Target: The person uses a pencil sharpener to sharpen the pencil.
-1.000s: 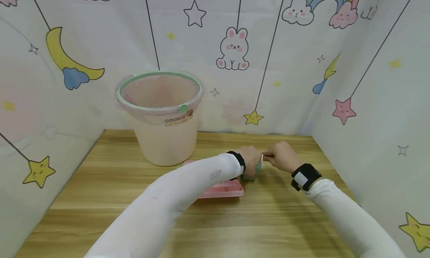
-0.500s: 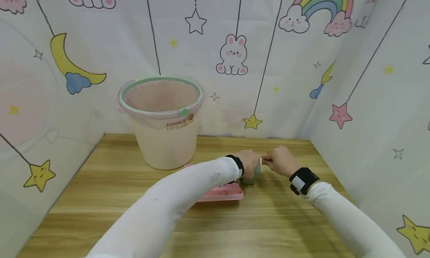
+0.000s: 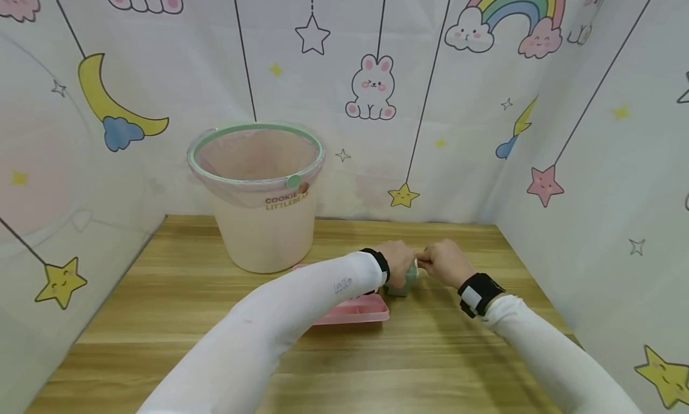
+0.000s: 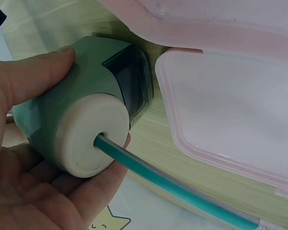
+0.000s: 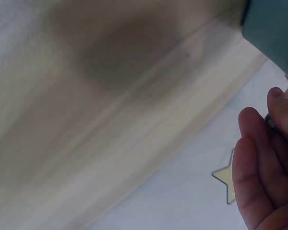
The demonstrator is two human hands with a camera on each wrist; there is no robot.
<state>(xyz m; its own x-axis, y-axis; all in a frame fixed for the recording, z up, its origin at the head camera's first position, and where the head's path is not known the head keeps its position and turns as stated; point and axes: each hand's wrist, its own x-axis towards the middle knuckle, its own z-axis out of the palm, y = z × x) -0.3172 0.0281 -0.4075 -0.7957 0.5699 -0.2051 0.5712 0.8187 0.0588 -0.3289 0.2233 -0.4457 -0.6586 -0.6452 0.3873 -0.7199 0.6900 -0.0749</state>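
In the left wrist view my left hand (image 4: 19, 81) wraps round a green pencil sharpener (image 4: 91, 67) with a dark clear window and a cream round front. A teal pencil (image 4: 168, 184) sticks out of the hole in that front. In the head view my left hand (image 3: 395, 261) keeps the sharpener (image 3: 401, 285) on the table beside the pink case. At its far side my right hand (image 3: 445, 263) pinches the small white crank (image 3: 416, 262), mostly covered by the fingers. In the right wrist view a grey bit shows between my right thumb and fingertips.
A pink compartment case (image 3: 357, 311), partly under my left forearm, lies left of the sharpener. Behind it stands a tall cream bucket (image 3: 264, 234) with a green rim. Cartoon-printed cloth walls (image 3: 350, 180) close off the back and sides of the wooden table (image 3: 377, 366).
My right hand shifts slightly at the crank, which shows less now than half a second ago. My left hand keeps its grip on the sharpener. The head view has tilted a little.
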